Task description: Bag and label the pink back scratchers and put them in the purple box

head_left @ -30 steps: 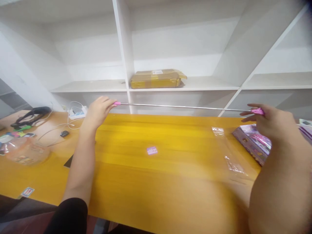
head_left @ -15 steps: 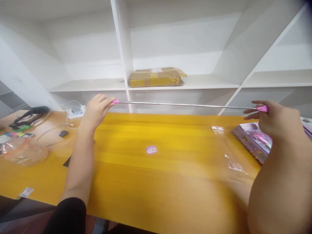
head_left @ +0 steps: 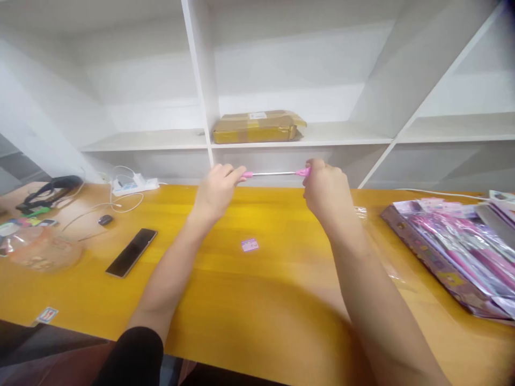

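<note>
A thin metal telescopic rod [head_left: 276,173] with pink ends is held level above the back of the wooden table, a short stretch of it showing. My left hand [head_left: 217,187] is closed around its left pink end, thumb along it. Gripping the wider pink piece at the other end is my right hand [head_left: 326,187], its fingertips partly hidden. Below the rod lies a small purple-and-white card [head_left: 249,245]. A clear plastic wrapper [head_left: 361,213] is partly behind my right forearm. To the right, an open purple printed box [head_left: 430,262] holds several pink items in clear wrapping.
At the left are a dark phone [head_left: 132,252], a power strip [head_left: 137,186] with white cables, a small black object [head_left: 105,220], a black headset-like strap [head_left: 50,192] and a translucent orange container [head_left: 44,249]. A taped cardboard box [head_left: 257,127] sits on the white shelf [head_left: 341,136].
My hands have come together from far apart, and the rod between them has become much shorter. The phone and more of the purple box are now uncovered.
</note>
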Demonstrator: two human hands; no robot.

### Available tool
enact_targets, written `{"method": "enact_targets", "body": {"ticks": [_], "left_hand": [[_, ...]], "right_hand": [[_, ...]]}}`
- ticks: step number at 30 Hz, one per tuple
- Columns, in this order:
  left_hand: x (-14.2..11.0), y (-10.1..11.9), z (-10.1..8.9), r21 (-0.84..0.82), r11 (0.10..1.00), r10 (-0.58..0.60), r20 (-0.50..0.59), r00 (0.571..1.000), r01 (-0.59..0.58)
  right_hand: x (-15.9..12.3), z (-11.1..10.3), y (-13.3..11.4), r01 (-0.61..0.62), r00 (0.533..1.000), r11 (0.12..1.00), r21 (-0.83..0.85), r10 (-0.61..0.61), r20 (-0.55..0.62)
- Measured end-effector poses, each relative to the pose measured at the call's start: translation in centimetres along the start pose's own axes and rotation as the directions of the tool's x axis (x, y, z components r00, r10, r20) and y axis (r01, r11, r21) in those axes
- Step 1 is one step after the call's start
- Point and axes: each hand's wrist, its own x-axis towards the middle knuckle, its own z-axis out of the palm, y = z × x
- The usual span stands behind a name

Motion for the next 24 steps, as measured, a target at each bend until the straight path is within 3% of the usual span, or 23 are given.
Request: {"method": "enact_targets", "body": {"ticks": [6, 14, 18, 24], "left_hand": [[0.5, -0.3, -2.8, -0.021, 0.993, 0.118, -0.084, 0.989, -0.12], [-0.8, 3.6, -4.8, 0.101, 0.987, 0.135, -0.068, 0.988, -0.128], [-1.1, 2.5, -5.5, 0.06, 0.986, 0.16, -0.047, 0.986, -0.157], [-1.3, 1.5, -5.3, 0.021, 0.987, 0.163, -0.04, 0.986, -0.162]], "right_hand": [[-1.8, -1.4, -2.6, -0.014, 0.998, 0.999, -0.046, 0.011, -0.064], [-3.4, -1.5, -4.9, 0.101, 0.995, 0.995, 0.028, -0.101, -0.008], [-3.8, -2.3, -4.9, 0.147, 0.989, 0.988, 0.048, -0.147, 0.002], [-4.2, -3.1, -5.6, 0.093, 0.995, 0.996, -0.011, -0.093, 0.049]]}}
